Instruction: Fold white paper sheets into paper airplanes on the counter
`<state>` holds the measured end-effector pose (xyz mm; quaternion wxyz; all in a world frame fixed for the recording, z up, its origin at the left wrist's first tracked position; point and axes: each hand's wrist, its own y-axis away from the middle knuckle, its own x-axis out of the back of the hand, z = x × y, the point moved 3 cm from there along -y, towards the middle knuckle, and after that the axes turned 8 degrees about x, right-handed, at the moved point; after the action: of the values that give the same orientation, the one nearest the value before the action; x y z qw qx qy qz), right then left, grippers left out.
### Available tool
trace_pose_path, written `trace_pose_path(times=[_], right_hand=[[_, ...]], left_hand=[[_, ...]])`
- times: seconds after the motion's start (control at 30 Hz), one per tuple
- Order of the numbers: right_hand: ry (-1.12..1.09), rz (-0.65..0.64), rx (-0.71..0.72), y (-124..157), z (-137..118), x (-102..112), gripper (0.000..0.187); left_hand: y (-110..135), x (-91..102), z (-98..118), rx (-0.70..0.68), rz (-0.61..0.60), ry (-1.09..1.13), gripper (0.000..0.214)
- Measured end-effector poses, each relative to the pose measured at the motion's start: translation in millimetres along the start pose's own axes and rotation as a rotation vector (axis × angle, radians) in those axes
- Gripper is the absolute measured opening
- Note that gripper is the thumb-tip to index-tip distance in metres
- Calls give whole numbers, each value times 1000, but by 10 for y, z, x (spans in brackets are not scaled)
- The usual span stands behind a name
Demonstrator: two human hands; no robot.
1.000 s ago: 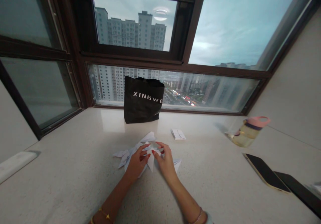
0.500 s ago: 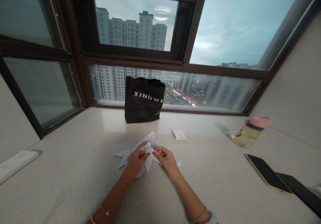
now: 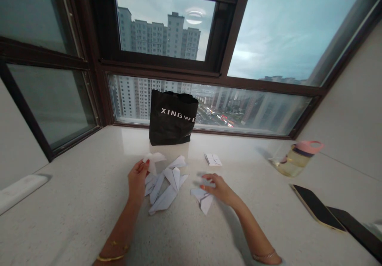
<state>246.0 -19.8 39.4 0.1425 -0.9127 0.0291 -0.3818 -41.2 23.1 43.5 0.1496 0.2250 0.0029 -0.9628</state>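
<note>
My left hand (image 3: 138, 178) pinches a piece of folded white paper (image 3: 155, 162) between thumb and fingers, held left of a loose pile. That pile of folded paper pieces (image 3: 167, 196) lies on the pale countertop (image 3: 191, 238), pointed ends fanned in several directions. Over to the right, my right hand (image 3: 219, 188) hovers with fingers apart and nothing in them. Just beneath its fingertips is another folded paper piece (image 3: 205, 200); whether they touch it I cannot tell. A small flat square of folded paper (image 3: 213, 160) rests behind that hand.
A black bag (image 3: 173, 119) with white lettering stands against the window. At the right are a bottle with a pink lid (image 3: 298, 158), a phone (image 3: 318, 206) and a dark flat object (image 3: 358, 228). A white bar-shaped object (image 3: 24, 192) lies at the far left.
Both hands were together over the pile, working on one paper piece. They have parted: the left moved left with folded paper, the right moved right and opened.
</note>
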Motion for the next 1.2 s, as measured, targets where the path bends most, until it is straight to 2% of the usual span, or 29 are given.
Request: trace_pose_path(times=[0.07,0.13,0.27,0.33,0.43,0.53,0.6,0.67,0.77,0.87,0.93,1.0,1.1,1.2], right_hand=[[230,-126,-68,74,75,-43,40],[330,-224,-113,129,82,-155,38],[98,-362,-34,104,-92,-439,31],[44,-324,22,15,-232,-514,34],[80,-170,131,-159,-516,-607,38],[85,-123,274,-309,-858,-858,34],[128,-138,268,-400,-1026,-1091,36],[205,-167,205,-492,-1118,-1304,36],[126,-160,129,-622,-1142,-1443,19],[-259,-100,76,-681,-1050,-1316,15],[-541,-87,46,-650,-944,-1130,20],[-728,-56,38,-573,-823,-905,24],[-788,47,51,-427,-635,-627,26],[-751,142,37,-312,-477,-558,30]], left_hand=[[-48,89,90,-37,78,125,30],[-72,134,133,-58,119,202,27],[-68,144,133,-74,163,194,28],[-63,148,123,-76,178,165,30],[-71,190,138,-109,225,149,33],[-85,253,185,-182,287,139,38],[-87,277,208,-203,302,130,40],[-77,280,219,-196,301,117,41],[-52,270,229,-184,303,90,41],[-46,262,238,-184,293,83,44],[-51,249,239,-173,270,75,48],[-53,204,226,-138,198,46,52],[-13,45,149,-28,-47,-26,53],[101,-165,-6,77,-332,-150,48]])
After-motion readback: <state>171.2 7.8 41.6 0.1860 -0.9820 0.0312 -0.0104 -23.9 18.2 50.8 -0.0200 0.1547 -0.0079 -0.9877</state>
